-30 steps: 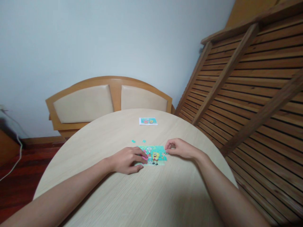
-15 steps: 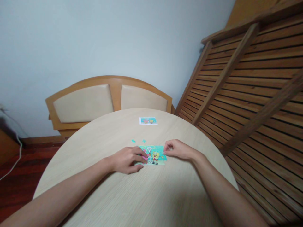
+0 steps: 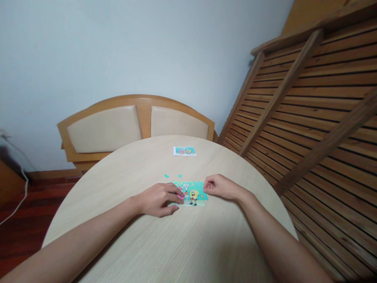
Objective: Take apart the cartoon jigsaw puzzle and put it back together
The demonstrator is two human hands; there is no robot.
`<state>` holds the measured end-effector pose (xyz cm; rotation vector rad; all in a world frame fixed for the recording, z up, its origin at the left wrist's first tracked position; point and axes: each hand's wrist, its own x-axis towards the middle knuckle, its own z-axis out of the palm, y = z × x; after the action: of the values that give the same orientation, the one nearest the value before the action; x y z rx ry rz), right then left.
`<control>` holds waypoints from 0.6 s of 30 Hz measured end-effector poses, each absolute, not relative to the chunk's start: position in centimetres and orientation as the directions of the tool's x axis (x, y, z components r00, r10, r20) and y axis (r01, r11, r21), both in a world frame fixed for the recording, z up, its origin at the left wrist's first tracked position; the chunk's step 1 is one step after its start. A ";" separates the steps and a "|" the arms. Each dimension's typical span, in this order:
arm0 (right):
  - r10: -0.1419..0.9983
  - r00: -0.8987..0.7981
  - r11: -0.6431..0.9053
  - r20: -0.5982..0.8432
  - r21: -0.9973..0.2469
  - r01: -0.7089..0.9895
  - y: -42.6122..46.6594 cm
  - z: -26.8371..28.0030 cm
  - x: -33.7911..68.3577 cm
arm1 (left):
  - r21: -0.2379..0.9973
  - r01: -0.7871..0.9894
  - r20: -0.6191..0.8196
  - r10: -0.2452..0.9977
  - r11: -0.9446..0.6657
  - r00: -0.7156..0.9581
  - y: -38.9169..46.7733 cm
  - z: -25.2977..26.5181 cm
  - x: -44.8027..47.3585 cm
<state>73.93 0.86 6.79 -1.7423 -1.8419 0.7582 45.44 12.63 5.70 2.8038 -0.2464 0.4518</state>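
A jigsaw puzzle [image 3: 198, 186] with cartoon figures on a turquoise ground lies flat on the pale round table. Spread over its left part is my left hand [image 3: 160, 199], fingers apart and resting on the picture. My right hand [image 3: 217, 185] is at the puzzle's right edge, thumb and forefinger pinched together there. Whatever is in that pinch, if anything, is too small to make out. Beyond the puzzle's upper left lie two loose turquoise puzzle pieces [image 3: 166, 176].
A picture card [image 3: 185, 151] showing the same figures lies farther back on the table [image 3: 132, 243]. A padded wooden headboard [image 3: 141, 100] stands behind the table's far edge. Wooden slats [image 3: 294, 110] lean at the right. A white cable [image 3: 25, 188] hangs at the left.
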 end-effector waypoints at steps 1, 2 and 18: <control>0.998 -0.065 0.031 -0.024 -0.685 0.728 0.9 6.7 73.9 | 0.255 -0.213 0.330 -0.122 -0.943 0.936 12.6 5.7 45.4; 0.998 -0.065 0.032 -0.022 -0.681 0.731 0.9 6.7 73.8 | 0.254 -0.213 0.329 -0.123 -0.943 0.936 12.6 5.7 45.4; 0.955 0.263 -0.160 0.139 -0.506 0.848 -0.3 6.5 80.5 | 0.235 -0.175 0.313 -0.096 -0.956 0.945 13.0 5.4 45.0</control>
<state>80.47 -0.27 6.52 -2.0522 -1.6269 0.2907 44.97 13.01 5.38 2.8379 -0.2008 0.4387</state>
